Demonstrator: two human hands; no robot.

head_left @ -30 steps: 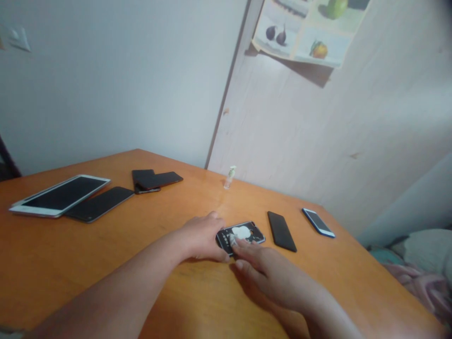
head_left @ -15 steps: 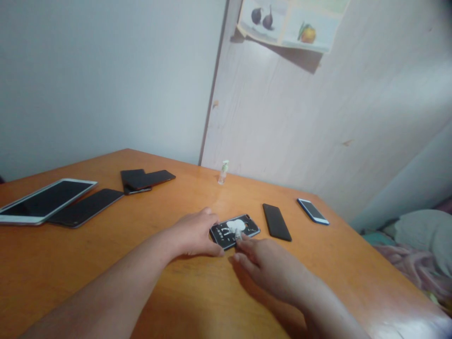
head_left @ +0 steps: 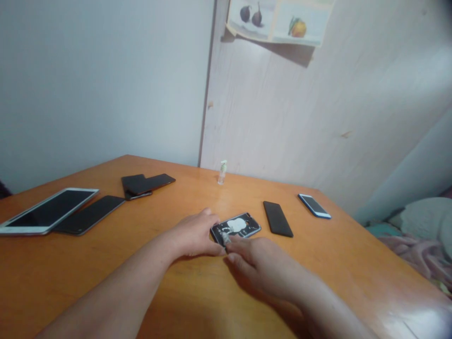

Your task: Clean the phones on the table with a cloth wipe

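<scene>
A phone in a black case with a white printed figure lies face down on the wooden table in front of me. My left hand grips its left end, thumb along the near edge and fingers at the far side. My right hand pinches a small crumpled whitish tissue and presses it on the near left part of the case. The fingertips of the right hand partly cover that corner. Just right of the case lies a plain black phone.
A small clear pump bottle stands toward the back of the table. On the left lie a white tablet, a dark phone and two overlapping black phones. A blue-edged phone is near the right edge. Walls border the back.
My right hand has slid the tissue leftward across the case, from its lower middle to its near left part. The left hand keeps its grip. The camera view has shifted slightly.
</scene>
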